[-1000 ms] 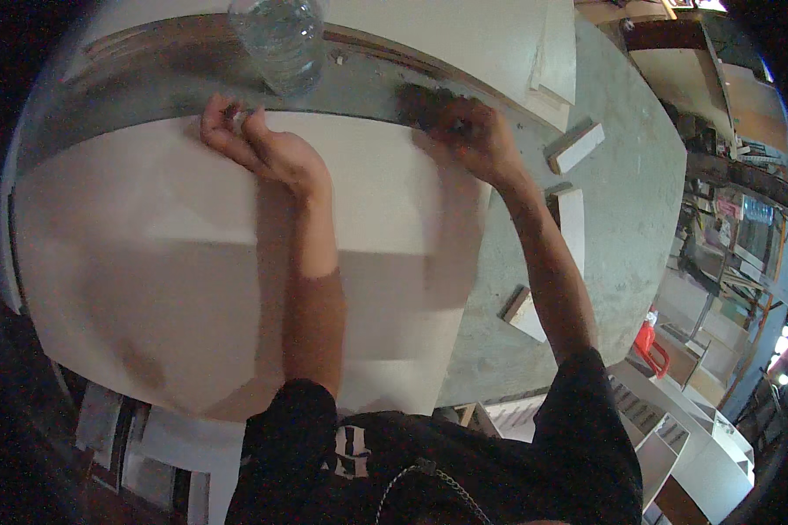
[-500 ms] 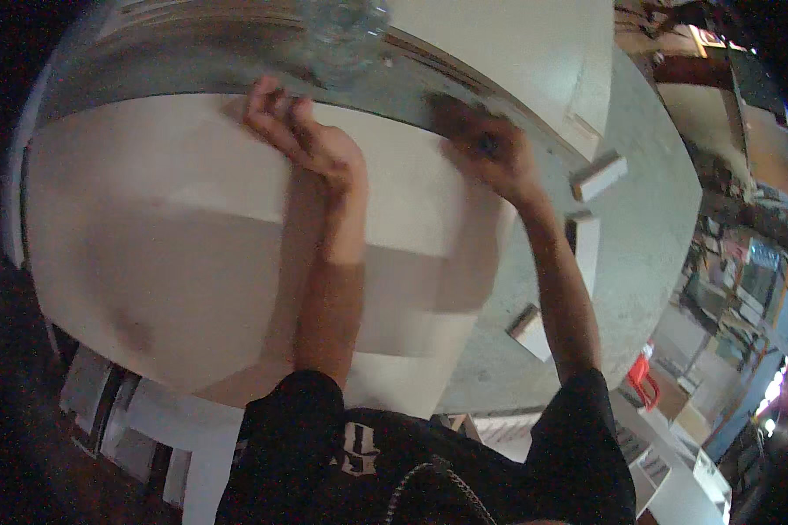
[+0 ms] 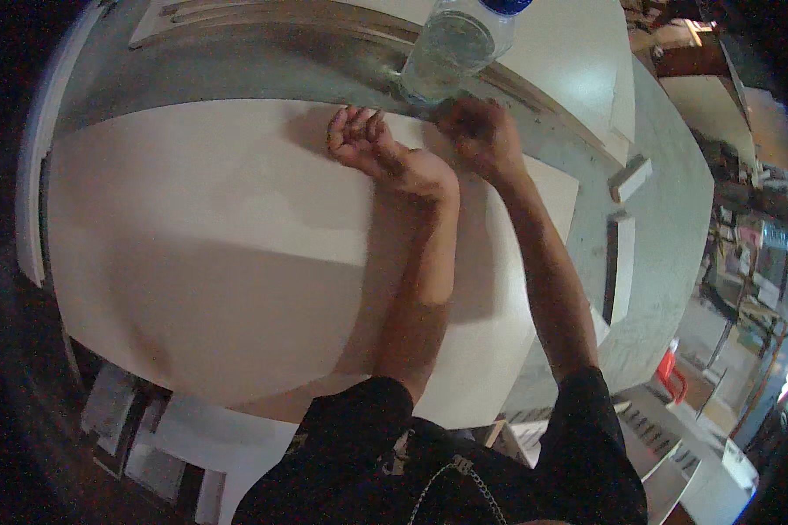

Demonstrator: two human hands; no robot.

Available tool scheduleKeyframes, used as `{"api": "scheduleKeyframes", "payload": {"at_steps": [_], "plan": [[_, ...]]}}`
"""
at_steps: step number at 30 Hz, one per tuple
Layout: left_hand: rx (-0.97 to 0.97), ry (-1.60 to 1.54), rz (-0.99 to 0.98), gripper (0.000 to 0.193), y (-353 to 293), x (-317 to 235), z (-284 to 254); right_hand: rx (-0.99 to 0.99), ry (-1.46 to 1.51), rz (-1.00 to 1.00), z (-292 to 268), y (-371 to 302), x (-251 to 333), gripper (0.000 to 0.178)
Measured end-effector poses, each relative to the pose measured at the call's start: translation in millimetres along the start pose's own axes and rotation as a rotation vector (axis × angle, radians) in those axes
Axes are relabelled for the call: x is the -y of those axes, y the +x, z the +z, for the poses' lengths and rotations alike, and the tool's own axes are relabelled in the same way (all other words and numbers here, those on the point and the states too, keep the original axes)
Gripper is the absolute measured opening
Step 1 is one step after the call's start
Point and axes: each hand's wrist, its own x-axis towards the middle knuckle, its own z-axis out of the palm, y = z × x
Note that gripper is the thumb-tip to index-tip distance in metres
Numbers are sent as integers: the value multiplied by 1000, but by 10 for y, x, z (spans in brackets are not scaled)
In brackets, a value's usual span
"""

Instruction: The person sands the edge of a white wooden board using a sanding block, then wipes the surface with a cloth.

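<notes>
A large pale board [image 3: 210,201] lies flat under my arms. My left hand [image 3: 394,157] is over its far part, palm turned up, fingers loosely curled and a little apart, with nothing visible in them. Just right of it, at the board's far edge, my right hand [image 3: 481,136] is closed with the knuckles up. Whatever it may hold is hidden by the fingers and shadow. Right behind the right hand stands a clear plastic bottle [image 3: 453,48] with a blue cap, partly filled with clear liquid.
The board rests on a grey-green worktop [image 3: 665,262]. Thin strips [image 3: 298,16] and a white panel [image 3: 569,52] lie along the far side. Small white-faced blocks [image 3: 632,179] and a longer white piece [image 3: 622,267] lie to the right. A red object [image 3: 671,376] is beyond the worktop.
My left hand has moved right along the board, close to my right hand. The view has shifted, so the bottle shows more fully and the board's right corner is uncovered.
</notes>
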Motion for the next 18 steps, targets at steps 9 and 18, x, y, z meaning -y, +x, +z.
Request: {"api": "scheduleKeyframes", "payload": {"at_steps": [9, 18], "plan": [[341, 180, 63, 34, 1915, -262, -1176, -262, -137, -2, -530, -547, -562, 8], [622, 730, 209, 50, 3560, -390, -1667, -283, -72, 113, 475, -97, 300, 13]]}}
